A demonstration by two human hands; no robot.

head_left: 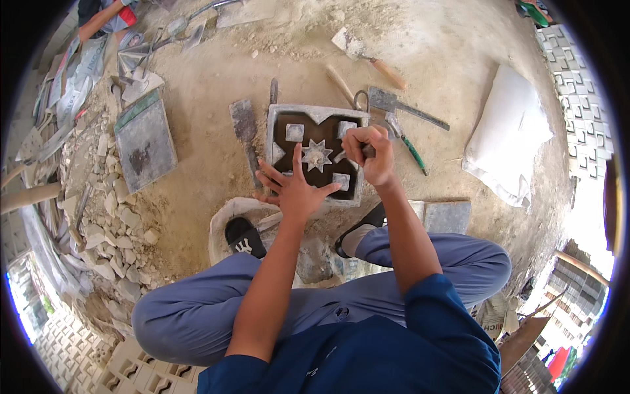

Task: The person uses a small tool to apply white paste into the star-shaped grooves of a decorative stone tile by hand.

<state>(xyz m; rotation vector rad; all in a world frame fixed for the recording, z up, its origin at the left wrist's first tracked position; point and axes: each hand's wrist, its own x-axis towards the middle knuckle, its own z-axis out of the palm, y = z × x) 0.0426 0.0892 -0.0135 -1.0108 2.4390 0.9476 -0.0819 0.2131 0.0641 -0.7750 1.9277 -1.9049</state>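
Blue shirt (354,358) nearest; left hand (298,196), fingers spread, should steady the mould (348,113) lightly while the right hand (378,163), clenched round a small tool (369,151), works gently.

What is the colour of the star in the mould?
The star is pale grey, in head view.

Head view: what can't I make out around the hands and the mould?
All in the head view:
- Tool in the right hand: its full shape, mostly hidden by the fingers.
- Mould: its lower-left corner, covered by the left hand.
- Upper-right block: its lower part, behind the right hand.
- Another person, upper left: mostly cut off by the picture's rim.
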